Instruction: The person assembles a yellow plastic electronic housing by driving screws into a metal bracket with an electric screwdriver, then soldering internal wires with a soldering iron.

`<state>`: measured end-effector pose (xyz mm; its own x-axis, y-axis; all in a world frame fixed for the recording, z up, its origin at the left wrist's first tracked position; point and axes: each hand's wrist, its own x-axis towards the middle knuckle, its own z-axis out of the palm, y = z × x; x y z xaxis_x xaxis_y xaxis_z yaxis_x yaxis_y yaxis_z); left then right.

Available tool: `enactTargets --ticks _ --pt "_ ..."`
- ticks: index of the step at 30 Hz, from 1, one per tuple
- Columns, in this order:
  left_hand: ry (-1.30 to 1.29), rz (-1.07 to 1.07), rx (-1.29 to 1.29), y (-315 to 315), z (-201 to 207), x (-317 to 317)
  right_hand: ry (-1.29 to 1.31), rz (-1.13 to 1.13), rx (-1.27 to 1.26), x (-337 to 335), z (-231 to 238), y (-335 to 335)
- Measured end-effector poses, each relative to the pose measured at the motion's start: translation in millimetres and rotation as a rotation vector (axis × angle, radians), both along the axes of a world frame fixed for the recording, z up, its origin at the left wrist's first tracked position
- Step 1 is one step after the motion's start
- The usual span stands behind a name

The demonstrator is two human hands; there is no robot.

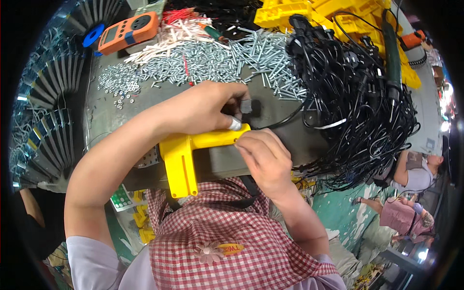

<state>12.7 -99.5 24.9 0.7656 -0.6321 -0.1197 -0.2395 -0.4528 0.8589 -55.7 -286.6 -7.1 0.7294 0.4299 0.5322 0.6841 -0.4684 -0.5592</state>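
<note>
A yellow plastic housing [180, 166] with a long arm and a slotted leg lies at the near edge of the table, its leg pointing toward me. My left hand [212, 108] is curled over the far side of that arm, the thumb wrapped in white tape and pressed to it. Grey tape covers another of its fingertips. From the right, my right hand [268, 162] pinches at the end of the arm, beside a small hole; whatever its fingertips hold is hidden. A black cable [285, 120] runs off to the right from behind the housing's end.
Behind my hands lie heaps of screws [198, 63], small nuts [118, 79] and white sleeves [159, 47]. An orange multimeter [129, 33] stands back left. Tangled black cables [338, 96] fill the right, with a dark-handled tool [391, 53] and yellow housings [285, 14] beyond.
</note>
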Motion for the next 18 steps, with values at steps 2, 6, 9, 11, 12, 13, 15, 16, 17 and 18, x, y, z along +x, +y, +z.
enactTargets --ticks 2,6,9,11,12,13,15,16,17,18 --pt "-0.039 0.03 0.044 -4 1 -6 -0.043 0.04 -0.073 -1 -2 -3" --pt "-0.425 0.099 0.149 -5 4 -45 -0.014 -0.008 0.035 -5 -11 -3" --pt "-0.553 0.098 0.186 -9 -1 -59 0.11 0.003 0.006 -5 -4 -11" --pt "-0.403 0.12 0.39 -13 -4 -59 0.165 -0.012 0.015 -3 3 -11" --pt "-0.408 0.118 0.386 -14 -5 -59 0.282 0.012 0.055 -1 6 -13" --pt "-0.467 0.125 0.381 -15 -6 -58 0.399 0.037 0.096 2 7 -16" --pt "-0.524 0.132 0.377 -16 -4 -58 0.023 -0.17 -0.154 22 13 -25" --pt "-0.523 0.137 0.395 -16 -3 -59 -0.029 -0.288 -0.274 33 16 -24" --pt "-0.521 0.143 0.415 -15 -2 -60 -0.08 -0.405 -0.393 43 17 -23" --pt "-0.53 0.13 0.403 -17 -1 -60 -0.084 -0.422 -0.4 51 20 -22"
